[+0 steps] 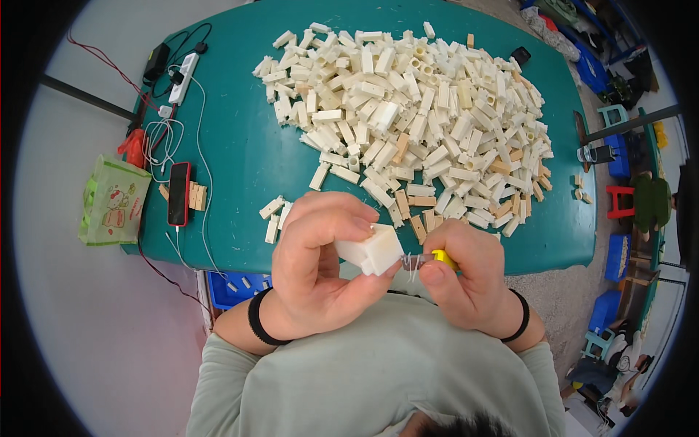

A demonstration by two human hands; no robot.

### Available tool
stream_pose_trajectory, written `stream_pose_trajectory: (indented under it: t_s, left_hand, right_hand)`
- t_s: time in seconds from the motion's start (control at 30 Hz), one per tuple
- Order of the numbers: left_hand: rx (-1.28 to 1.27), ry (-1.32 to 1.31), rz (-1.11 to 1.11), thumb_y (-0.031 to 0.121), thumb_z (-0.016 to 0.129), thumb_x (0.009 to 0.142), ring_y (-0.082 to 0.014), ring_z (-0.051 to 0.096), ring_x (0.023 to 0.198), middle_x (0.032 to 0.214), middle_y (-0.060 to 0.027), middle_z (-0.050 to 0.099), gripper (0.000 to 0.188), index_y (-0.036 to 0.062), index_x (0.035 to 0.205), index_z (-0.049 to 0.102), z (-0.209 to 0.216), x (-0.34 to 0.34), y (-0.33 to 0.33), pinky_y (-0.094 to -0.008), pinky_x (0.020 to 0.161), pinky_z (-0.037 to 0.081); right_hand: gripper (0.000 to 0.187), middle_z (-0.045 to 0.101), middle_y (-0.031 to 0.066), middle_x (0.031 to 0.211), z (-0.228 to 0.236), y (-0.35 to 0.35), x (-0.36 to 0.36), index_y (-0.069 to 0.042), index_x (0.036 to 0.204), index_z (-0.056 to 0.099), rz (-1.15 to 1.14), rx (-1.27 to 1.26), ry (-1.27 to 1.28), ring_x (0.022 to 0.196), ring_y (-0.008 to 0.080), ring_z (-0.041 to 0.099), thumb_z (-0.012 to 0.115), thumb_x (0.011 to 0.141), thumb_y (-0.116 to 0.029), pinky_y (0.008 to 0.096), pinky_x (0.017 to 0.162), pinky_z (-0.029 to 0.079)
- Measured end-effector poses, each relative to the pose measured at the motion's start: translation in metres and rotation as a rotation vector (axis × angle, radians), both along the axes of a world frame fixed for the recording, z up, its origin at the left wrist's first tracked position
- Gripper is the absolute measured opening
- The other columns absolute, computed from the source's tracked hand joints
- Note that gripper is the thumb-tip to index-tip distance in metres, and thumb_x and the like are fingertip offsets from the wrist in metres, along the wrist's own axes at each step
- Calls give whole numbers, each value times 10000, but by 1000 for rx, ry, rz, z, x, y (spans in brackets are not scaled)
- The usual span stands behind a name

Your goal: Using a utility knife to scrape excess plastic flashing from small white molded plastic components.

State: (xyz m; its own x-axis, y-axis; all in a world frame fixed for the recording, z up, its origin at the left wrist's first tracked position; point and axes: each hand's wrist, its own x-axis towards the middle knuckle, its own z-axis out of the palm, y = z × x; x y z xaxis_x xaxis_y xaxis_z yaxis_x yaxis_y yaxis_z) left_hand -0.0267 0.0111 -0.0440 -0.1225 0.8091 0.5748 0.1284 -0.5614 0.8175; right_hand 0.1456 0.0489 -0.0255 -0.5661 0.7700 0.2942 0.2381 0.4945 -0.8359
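Observation:
My left hand (318,256) grips a white plastic block (370,250) between thumb and fingers, holding it above the near edge of the table. My right hand (470,273) is closed around a small yellow-handled utility knife (443,258). The knife's grey blade points left and meets the right end of the block, or comes very close; I cannot tell which. Thin white shavings (413,271) hang by the blade. Beyond both hands spreads a large pile of similar white blocks (408,95), with some tan ones among them. A few loose blocks (272,218) lie beside my left hand.
The green table (233,131) carries a power strip (184,79), a red-edged phone (178,194) and cables at the left. A light green bag (115,200) is at the left edge. Below is a blue bin (240,288). Stools and blue bins stand to the right.

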Motion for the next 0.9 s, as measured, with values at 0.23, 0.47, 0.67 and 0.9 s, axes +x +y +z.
stream_pose_trajectory:
  t_s: [0.23,0.47,0.67,0.9]
  left_hand:
    - [6,89,48,-19,720,570,-204,518,778,874,-105,527,449,36,944,477,3,-2,0,-268,636,394]
    - [39,132,84,-21,722,562,-204,528,741,872,-98,531,449,34,938,483,3,-1,2,-272,617,388]
    - [7,83,26,-22,715,567,-204,533,744,864,-99,543,433,27,935,492,3,-1,1,-274,624,397]
    - [-89,17,-82,1,712,583,-189,529,735,859,-101,554,391,9,918,510,4,-3,0,-263,628,406]
  right_hand:
    - [241,470,58,557,1,1,2,-46,681,510,-21,68,-57,444,202,457,626,761,-241,285,396,334]
    - [248,455,60,546,-1,1,2,-45,668,501,-9,68,-33,432,202,440,639,751,-234,284,383,318]
    - [271,442,56,535,-4,3,3,-56,650,482,-17,124,-45,422,198,420,646,744,-251,291,378,297]
    - [291,429,44,517,-6,7,6,-67,644,476,-3,178,-70,410,195,409,644,744,-283,287,378,291]
